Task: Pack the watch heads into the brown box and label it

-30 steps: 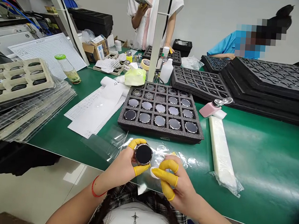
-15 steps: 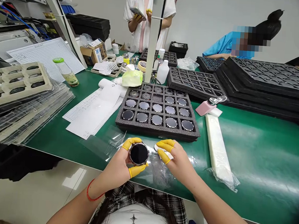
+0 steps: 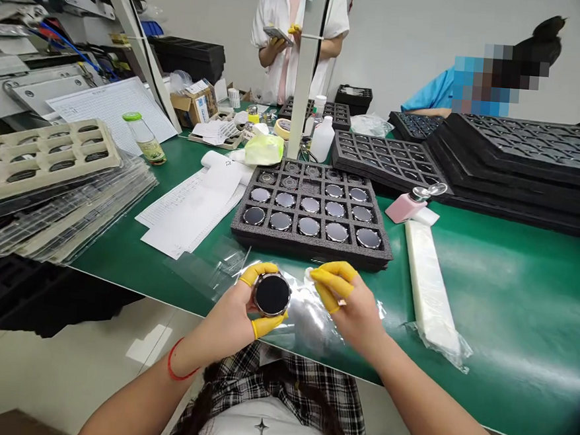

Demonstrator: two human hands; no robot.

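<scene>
In my left hand (image 3: 236,316), a round watch case (image 3: 272,295) with a black screen and metal rim is gripped at its edge, screen up. Yellow finger cots cover the fingertips. To the right, apart from the watch, my right hand (image 3: 351,301) pinches a small white piece (image 3: 308,276), perhaps a wipe; most of it is hidden by the yellow-covered fingers. Clear plastic film (image 3: 309,325) lies on the table under both hands. Just beyond them stands a black foam tray (image 3: 312,251) with several watch cases in its compartments.
A pink pump bottle (image 3: 406,207) and a long white wrapped pack (image 3: 429,287) lie right of the tray. Printed sheets (image 3: 185,217) are on the left, by stacked plastic trays (image 3: 71,215). More black foam trays (image 3: 510,186) are piled at right. Two people are across the table.
My right hand has lifted slightly and moved a little right, its fingers bunched closer around the white piece. My left hand still holds the watch case. The whole view has shifted slightly.
</scene>
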